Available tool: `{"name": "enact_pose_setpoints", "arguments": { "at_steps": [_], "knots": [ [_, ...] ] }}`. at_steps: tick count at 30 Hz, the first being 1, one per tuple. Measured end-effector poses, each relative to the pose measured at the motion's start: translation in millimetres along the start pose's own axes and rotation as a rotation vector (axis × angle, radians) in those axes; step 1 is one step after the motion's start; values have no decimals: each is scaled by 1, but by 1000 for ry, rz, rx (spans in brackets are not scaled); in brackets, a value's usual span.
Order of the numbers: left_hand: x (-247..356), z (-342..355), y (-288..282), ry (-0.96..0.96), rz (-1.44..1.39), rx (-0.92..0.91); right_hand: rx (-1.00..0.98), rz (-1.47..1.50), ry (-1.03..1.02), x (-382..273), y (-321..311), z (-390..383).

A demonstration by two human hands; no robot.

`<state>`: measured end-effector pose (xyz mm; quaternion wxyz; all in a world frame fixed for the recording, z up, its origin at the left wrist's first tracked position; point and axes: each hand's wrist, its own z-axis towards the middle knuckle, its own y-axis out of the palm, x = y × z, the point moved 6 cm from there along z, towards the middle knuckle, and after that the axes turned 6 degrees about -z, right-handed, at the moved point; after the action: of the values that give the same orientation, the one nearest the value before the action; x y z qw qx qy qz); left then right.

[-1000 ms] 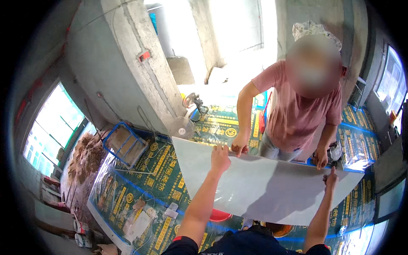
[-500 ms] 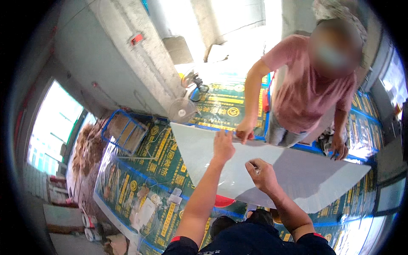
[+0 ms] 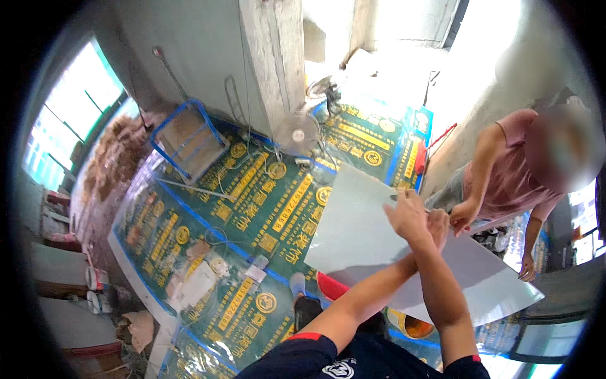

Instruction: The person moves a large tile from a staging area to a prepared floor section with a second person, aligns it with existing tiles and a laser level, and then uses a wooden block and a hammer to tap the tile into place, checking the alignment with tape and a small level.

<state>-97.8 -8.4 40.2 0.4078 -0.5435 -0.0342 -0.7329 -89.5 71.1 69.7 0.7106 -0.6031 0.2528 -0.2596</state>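
A large pale grey slab [image 3: 353, 221], glossy like a tile, lies in front of me, partly in shadow. My forearms cross over it, the right one on top. At its far edge my left hand [image 3: 438, 228] is closed, its fingers curled and partly hidden; what it grips I cannot make out. Just left of it, my right hand [image 3: 407, 216] is closed around something small and dark at the fingertips, too small to name. A co-worker's hand [image 3: 465, 215] is at the far edge beside my left hand. The co-worker's other hand [image 3: 527, 268] hangs near the slab's right end.
Green printed floor sheeting [image 3: 252, 215] with blue tape surrounds the slab. A red curved object [image 3: 331, 287] and an orange round container [image 3: 418, 326] show beneath its near edge. Left stands a blue-framed trolley [image 3: 189, 142]; a fan [image 3: 297, 134] is by the pillar. Cables lie on the sheeting.
My view has turned, so the room appears shifted. My left hand has slid right along the far edge; my right hand has crossed over to its left. The co-worker now leans farther right.
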Motion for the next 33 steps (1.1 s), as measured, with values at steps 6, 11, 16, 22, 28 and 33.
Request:
{"name": "enact_pose_setpoints", "arguments": {
  "at_steps": [6,11,16,22,28,33],
  "knots": [
    [-3,-41,-2,42,-191,-189,100,-31,155,-11,-20,-14],
    [-59,-111,-38,143,-333,-432,203,-71,217,-38,-24,-32],
    [-177,-224,-167,182,43,-835,322,20,336,-52,-44,-49],
    [-324,-228,-318,-197,194,-755,400,76,373,-67,-46,-70],
    [-444,-131,-373,-479,252,-756,522,73,621,-82,-56,-90],
    [-518,9,-382,-327,373,-1015,766,-120,1011,-92,-36,-124]
  ]
}}
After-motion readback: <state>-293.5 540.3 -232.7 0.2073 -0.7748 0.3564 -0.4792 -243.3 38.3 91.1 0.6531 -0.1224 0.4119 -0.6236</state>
